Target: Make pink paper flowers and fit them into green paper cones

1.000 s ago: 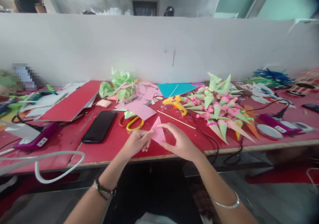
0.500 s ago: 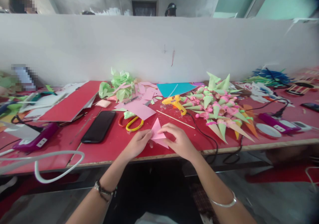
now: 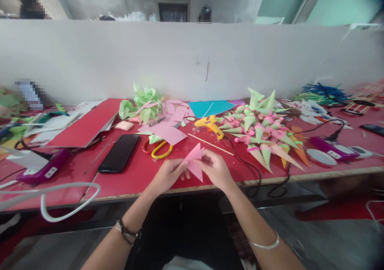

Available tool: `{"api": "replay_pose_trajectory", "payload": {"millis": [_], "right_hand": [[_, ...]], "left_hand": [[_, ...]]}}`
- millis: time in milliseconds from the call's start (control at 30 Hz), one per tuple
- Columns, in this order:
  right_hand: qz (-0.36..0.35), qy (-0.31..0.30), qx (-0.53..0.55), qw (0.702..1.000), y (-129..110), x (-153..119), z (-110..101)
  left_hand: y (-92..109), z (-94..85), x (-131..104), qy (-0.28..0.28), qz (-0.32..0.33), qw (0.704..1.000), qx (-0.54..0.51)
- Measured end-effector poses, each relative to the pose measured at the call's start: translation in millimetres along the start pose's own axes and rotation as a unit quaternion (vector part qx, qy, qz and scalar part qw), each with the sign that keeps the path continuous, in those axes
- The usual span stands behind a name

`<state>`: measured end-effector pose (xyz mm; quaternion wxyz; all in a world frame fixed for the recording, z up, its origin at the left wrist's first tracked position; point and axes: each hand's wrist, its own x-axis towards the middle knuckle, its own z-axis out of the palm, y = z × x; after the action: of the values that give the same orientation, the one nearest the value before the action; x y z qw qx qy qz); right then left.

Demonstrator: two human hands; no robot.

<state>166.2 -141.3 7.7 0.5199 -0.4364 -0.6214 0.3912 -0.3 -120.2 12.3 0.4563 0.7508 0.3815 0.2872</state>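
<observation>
A folded pink paper [image 3: 194, 164] with pointed corners is held between my two hands, near the table's front edge. My left hand [image 3: 169, 174] pinches its left side, thumb on top. On the right side, my right hand [image 3: 216, 169] grips the paper between thumb and fingers. Just behind my left hand lie scissors [image 3: 162, 149] with yellow and red handles. Behind the paper are a thin wooden stick [image 3: 210, 144] and a yellow glue gun [image 3: 210, 125]. Cut pink sheets [image 3: 168, 131] lie further back.
A black phone [image 3: 119, 154] lies left of my hands. Many paper cones [image 3: 261, 130] are piled at the right, near a purple power strip [image 3: 333, 148]. Another purple strip [image 3: 45, 168] and a red board [image 3: 85, 122] are at the left. A black cable [image 3: 246, 162] hangs over the edge.
The pink paper has been turned and its points now lean to the right, with its halves closer together. My right hand has shifted its grip on it.
</observation>
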Motion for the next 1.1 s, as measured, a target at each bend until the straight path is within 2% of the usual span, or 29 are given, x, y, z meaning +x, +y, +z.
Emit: {"api": "replay_pose_trajectory", "payload": {"millis": [67, 233, 333, 433, 500, 667, 967, 1100], "right_hand": [[0.004, -0.009, 0.009, 1.0, -1.3, 0.1, -0.2], [0.025, -0.08, 0.016, 0.996, -4.3, -0.5, -0.9], [0.03, -0.07, 0.023, 0.997, -1.0, -0.5, 1.0], [0.047, -0.013, 0.038, 0.998, 3.6, 0.8, 3.9], [0.066, -0.001, 0.054, 0.996, 4.5, 2.0, 5.0], [0.081, -0.066, 0.039, 0.994, -1.4, 3.2, 3.6], [0.074, -0.097, -0.04, 0.992, -1.7, 1.7, 0.4], [0.06, -0.112, -0.051, 0.991, -3.0, 2.2, -1.5]], "left_hand": [[-0.4, -1.0, -0.4, 0.001, 0.009, 1.0, 0.004], [-2.5, -5.0, -1.2, -0.007, 0.037, 0.999, 0.031], [-4.2, -5.8, -1.5, -0.004, 0.036, 0.999, 0.04], [-4.2, -4.2, -1.9, 0.019, 0.02, 0.999, 0.037], [-3.5, -2.7, -2.3, 0.029, 0.009, 0.999, 0.031], [-3.5, 0.2, -3.0, 0.022, -0.002, 1.0, 0.007], [-5.6, -1.5, -2.0, 0.018, 0.002, 0.999, 0.044], [-4.5, 0.8, -1.2, 0.017, 0.0, 1.0, 0.003]]}}
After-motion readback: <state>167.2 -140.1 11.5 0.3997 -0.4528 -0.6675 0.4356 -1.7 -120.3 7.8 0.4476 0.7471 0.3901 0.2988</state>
